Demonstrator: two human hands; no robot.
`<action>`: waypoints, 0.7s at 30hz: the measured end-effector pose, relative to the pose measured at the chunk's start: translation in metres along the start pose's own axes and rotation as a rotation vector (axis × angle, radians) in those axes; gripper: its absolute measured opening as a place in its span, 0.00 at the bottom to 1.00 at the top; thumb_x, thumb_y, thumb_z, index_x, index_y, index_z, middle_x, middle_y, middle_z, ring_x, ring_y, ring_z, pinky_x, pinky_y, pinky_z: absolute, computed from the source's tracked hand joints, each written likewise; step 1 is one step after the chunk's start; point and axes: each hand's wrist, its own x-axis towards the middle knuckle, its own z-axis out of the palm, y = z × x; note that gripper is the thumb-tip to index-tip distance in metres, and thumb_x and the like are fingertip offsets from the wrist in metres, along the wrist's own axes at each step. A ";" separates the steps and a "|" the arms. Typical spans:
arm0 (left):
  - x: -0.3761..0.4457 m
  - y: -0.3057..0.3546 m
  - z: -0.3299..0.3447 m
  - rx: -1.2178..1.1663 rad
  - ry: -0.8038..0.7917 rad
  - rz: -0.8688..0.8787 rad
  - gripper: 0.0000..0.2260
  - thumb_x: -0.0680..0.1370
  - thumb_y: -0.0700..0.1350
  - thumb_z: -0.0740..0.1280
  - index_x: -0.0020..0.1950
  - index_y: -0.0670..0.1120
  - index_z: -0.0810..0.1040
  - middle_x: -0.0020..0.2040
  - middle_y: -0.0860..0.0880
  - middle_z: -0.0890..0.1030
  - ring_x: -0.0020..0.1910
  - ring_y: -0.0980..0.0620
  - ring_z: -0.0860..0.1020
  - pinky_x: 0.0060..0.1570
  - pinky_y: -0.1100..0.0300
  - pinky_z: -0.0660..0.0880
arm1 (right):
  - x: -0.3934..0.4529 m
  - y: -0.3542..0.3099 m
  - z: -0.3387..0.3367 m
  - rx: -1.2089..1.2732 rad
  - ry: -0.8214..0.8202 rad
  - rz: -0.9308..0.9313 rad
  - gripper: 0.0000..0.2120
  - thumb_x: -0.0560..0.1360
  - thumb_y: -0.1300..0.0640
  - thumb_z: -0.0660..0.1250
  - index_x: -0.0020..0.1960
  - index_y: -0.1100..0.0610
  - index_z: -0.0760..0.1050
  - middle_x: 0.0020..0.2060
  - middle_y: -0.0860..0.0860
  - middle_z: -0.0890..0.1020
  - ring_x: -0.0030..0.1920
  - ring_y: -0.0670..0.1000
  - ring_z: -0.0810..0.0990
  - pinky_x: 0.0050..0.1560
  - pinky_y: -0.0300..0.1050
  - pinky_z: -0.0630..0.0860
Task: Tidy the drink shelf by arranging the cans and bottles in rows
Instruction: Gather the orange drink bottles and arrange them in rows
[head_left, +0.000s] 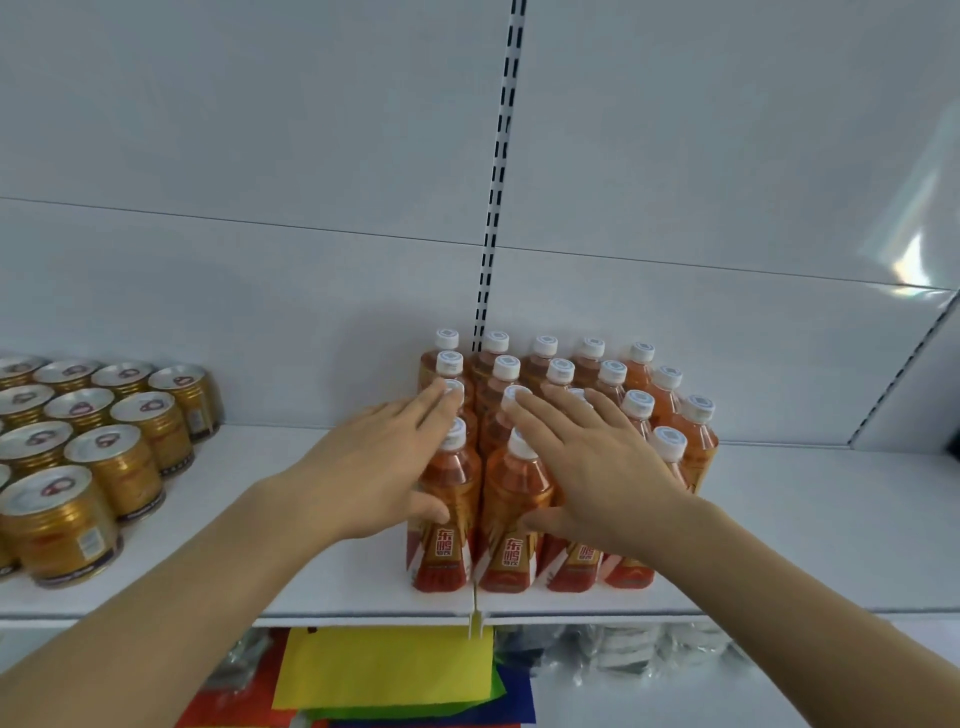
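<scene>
Head view: left hand (382, 460) flat-fingered against orange drink bottles (550, 447) at 9 o'clock, right hand (597, 462) spread flat over caps. Risk if pushed too hard: front bottles toppling off white shelf (779, 530) edge at 6 o'clock.

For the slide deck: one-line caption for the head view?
Both hands, left and right, press flat against a block of orange bottles on the white shelf; gold cans stand left.

Left hand (374, 467) and right hand (597, 467) flat against orange bottles (519, 488) on white shelf (805, 519), gold cans (119, 457) well apart
</scene>
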 end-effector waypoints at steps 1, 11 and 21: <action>0.000 -0.002 0.002 -0.012 0.008 0.013 0.57 0.75 0.69 0.72 0.85 0.51 0.33 0.87 0.50 0.38 0.86 0.49 0.50 0.82 0.50 0.57 | -0.001 0.000 0.001 0.006 -0.008 0.008 0.56 0.73 0.24 0.67 0.87 0.50 0.46 0.87 0.49 0.52 0.86 0.57 0.50 0.84 0.64 0.52; -0.018 -0.021 0.046 -0.572 -0.128 -0.121 0.63 0.66 0.76 0.74 0.84 0.61 0.34 0.87 0.57 0.46 0.84 0.53 0.57 0.80 0.55 0.60 | 0.029 -0.020 -0.025 0.101 -0.031 -0.066 0.56 0.73 0.17 0.53 0.87 0.49 0.40 0.87 0.47 0.46 0.86 0.52 0.45 0.85 0.60 0.46; -0.012 -0.014 0.064 -0.661 -0.210 -0.094 0.55 0.77 0.68 0.67 0.80 0.58 0.23 0.86 0.56 0.51 0.79 0.54 0.66 0.68 0.68 0.64 | 0.055 -0.022 -0.022 0.051 -0.137 -0.155 0.54 0.75 0.20 0.51 0.87 0.51 0.36 0.87 0.49 0.42 0.86 0.53 0.45 0.84 0.63 0.48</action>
